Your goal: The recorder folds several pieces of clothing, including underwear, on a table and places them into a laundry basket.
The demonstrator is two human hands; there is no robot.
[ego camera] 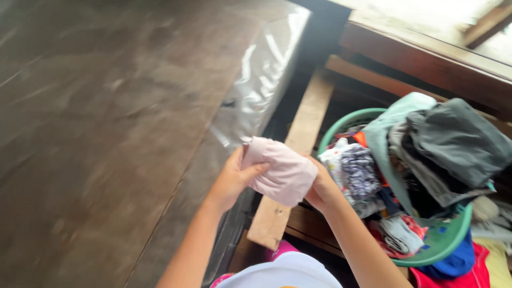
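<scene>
A small pale pink folded cloth (278, 172) is held between both my hands just off the edge of a dark wooden table. My left hand (234, 176) grips its left side with the thumb on top. On the right, my right hand (320, 189) holds it from underneath, fingers hidden behind the fabric. Just to the right stands a green laundry basket (447, 239) heaped with clothes, a grey garment (458, 140) and a light teal one (392, 120) on top.
The dark wooden table (106, 133) fills the left, with a clear plastic sheet (261, 80) over its right edge. A pale wooden plank (298, 154) runs beside the basket. Red, blue and yellow clothes (469, 266) lie at the lower right. Brown wooden beams (426, 58) cross the top right.
</scene>
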